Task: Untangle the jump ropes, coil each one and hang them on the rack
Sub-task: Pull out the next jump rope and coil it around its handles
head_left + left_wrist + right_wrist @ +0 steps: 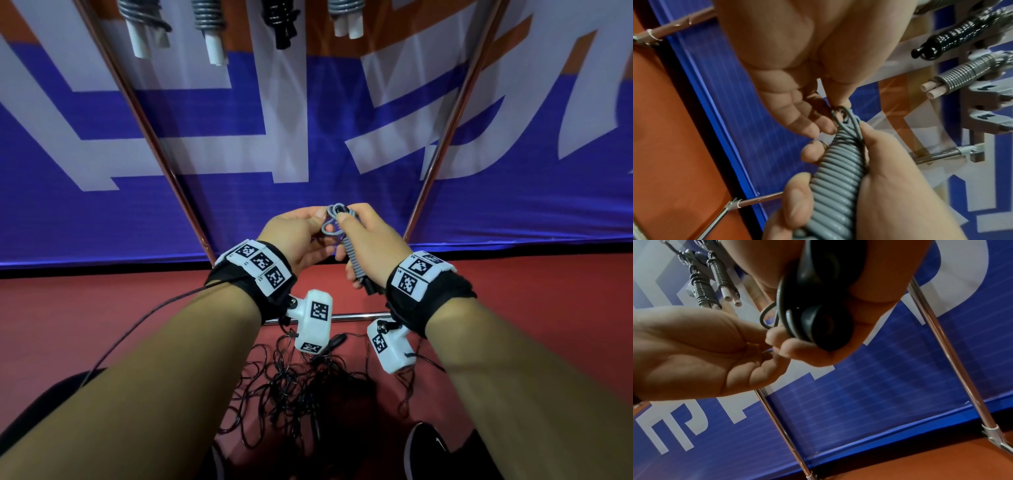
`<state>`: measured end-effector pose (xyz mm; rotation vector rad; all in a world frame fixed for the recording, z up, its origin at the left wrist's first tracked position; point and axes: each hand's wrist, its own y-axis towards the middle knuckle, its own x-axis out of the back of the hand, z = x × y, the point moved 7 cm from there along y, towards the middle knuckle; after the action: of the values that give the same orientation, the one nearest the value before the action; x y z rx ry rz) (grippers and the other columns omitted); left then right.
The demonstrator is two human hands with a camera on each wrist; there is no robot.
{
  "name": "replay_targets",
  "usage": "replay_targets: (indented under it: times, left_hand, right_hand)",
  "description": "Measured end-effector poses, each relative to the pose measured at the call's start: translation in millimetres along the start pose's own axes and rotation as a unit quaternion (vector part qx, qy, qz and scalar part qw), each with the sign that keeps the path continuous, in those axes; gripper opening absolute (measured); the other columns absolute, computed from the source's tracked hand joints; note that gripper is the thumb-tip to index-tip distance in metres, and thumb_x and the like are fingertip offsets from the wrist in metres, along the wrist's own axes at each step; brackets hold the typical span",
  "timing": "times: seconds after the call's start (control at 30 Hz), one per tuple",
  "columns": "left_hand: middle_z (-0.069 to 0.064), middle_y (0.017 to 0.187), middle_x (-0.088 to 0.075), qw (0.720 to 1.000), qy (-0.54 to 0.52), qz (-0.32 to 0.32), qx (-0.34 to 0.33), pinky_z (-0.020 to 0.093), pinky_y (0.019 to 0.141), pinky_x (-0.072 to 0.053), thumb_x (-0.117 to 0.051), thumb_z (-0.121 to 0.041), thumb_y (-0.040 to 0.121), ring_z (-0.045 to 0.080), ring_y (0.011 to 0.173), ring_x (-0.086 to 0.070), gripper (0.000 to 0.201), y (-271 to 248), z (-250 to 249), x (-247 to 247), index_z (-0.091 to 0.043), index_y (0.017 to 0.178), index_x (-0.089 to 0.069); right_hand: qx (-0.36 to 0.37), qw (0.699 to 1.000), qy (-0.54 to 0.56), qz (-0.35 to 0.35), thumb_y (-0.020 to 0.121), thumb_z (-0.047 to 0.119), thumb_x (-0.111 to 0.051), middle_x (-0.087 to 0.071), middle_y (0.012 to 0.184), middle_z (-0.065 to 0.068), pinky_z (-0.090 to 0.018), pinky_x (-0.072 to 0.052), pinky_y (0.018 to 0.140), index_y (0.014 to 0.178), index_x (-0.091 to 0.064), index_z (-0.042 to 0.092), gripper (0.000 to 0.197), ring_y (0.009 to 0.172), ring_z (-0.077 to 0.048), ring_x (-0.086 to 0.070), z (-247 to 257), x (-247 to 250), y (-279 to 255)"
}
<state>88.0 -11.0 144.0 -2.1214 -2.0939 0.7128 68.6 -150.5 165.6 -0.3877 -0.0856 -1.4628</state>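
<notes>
Currently right hand [368, 240] grips grey coiled rope [352, 251]; left hand [301, 236] fingers pinch its loose loop. Four coiled ropes [212, 24] hang on rack [442, 137]. Black tangle [301, 387] on red floor [102, 308].

No readable words or numbers anywhere. Banner [239, 137] behind the rack: large white strokes of characters on blue with an orange band, cropped, not legible in any view. Wrist bands [262, 262] and white camera housings [317, 320]: black-and-white square fiducial markers, code patterns only. Shoe [426, 445] at the lower edge: a small white mark, too partial to name.
</notes>
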Motion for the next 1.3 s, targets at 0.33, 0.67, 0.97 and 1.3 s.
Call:
replay_targets:
  times: [0.33, 0.67, 0.97, 1.3]
  left_hand:
    - [0.010, 0.087, -0.074, 0.998, -0.030, 0.049, -0.008, 0.031, 0.071, -0.061, -0.060, -0.015, 0.105, 0.021, 0.076, -0.068, 0.019, 0, -12, -8, -0.006, 0.110, -0.076]
    - [0.008, 0.083, -0.074, 0.999, 0.008, 0.012, -0.047, 0.025, 0.062, -0.058, -0.066, -0.002, 0.101, 0.017, 0.070, -0.069, 0.011, 2, -18, 0, 0.000, 0.112, -0.065]
    - [0.009, 0.079, -0.075, 0.998, 0.040, -0.029, -0.037, 0.021, 0.055, -0.053, -0.068, 0.000, 0.099, 0.013, 0.062, -0.066, 0.007, 6, -8, 3, -0.003, 0.100, -0.073]
    - [0.010, 0.080, -0.071, 0.996, 0.076, -0.010, -0.044, 0.022, 0.056, -0.050, -0.067, 0.001, 0.098, 0.014, 0.064, -0.064, 0.009, 10, -11, 4, -0.004, 0.093, -0.072]
  right_hand:
    - [-0.015, 0.995, 0.102, 0.013, 0.112, 0.046, -0.045, -0.069, 0.078, -0.014, -0.040, -0.053, 0.050, 0.117, -0.059, 0.028, 0.023, 0.049, -0.030, -0.056, 0, 1, 6]
    - [0.000, 0.998, 0.058, -0.006, 0.111, 0.050, -0.044, -0.070, 0.077, -0.010, -0.044, -0.054, 0.051, 0.117, -0.057, 0.033, 0.022, 0.048, -0.030, -0.058, -1, 1, 6]
    - [0.012, 1.000, 0.013, -0.014, 0.110, 0.053, -0.044, -0.069, 0.081, -0.009, -0.040, -0.053, 0.048, 0.121, -0.055, 0.035, 0.024, 0.049, -0.029, -0.059, -1, -1, 4]
    - [0.022, 0.999, -0.025, -0.017, 0.111, 0.052, -0.043, -0.069, 0.083, -0.013, -0.039, -0.055, 0.048, 0.118, -0.056, 0.037, 0.021, 0.050, -0.030, -0.061, -1, 2, 5]
